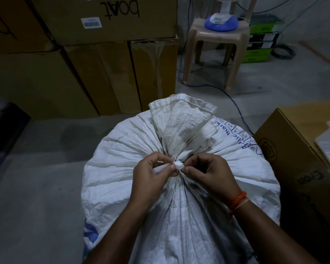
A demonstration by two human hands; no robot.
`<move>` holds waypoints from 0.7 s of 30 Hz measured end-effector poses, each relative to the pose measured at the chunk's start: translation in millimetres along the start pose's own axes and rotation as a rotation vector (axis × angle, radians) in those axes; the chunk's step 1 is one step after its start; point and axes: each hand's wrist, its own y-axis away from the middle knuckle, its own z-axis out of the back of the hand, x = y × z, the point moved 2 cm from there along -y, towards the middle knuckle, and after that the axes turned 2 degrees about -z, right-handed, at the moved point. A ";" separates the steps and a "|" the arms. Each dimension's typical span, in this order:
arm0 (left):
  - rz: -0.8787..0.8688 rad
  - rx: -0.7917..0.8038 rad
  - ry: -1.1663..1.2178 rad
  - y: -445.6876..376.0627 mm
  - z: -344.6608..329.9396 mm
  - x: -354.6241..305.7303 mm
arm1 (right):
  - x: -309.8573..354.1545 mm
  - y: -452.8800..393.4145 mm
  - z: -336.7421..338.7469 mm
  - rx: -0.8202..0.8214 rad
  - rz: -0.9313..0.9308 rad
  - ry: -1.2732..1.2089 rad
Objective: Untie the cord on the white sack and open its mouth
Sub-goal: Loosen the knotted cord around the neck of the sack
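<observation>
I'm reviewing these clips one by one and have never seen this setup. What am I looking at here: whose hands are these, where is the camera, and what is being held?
There is no machine here. A person wears one wide-angle camera on the head, looking forward and down, so the two arms coming in from the bottom are the wearer's own.

In front of them stands a full white sack, its neck bunched together and tied. The left hand and right hand meet at that neck, and their fingers pinch the cord, whose white knot shows between the fingertips. The sack's mouth is gathered shut above the tie, so the untying is not yet done.

Around it on the grey floor: stacked cardboard boxes behind, a plastic stool carrying a fan's blue base, and another box at the right.
</observation>
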 end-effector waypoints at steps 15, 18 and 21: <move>0.004 -0.015 0.013 0.7 1.4 -2.7 | 8.0 0.7 16.5 0.004 0.043 0.157; 0.003 -0.015 0.002 0.7 1.0 -3.5 | 8.4 -0.2 12.8 -0.002 0.052 0.180; 0.001 -0.019 0.000 0.9 1.0 -3.5 | 11.1 0.5 12.6 0.003 0.050 0.189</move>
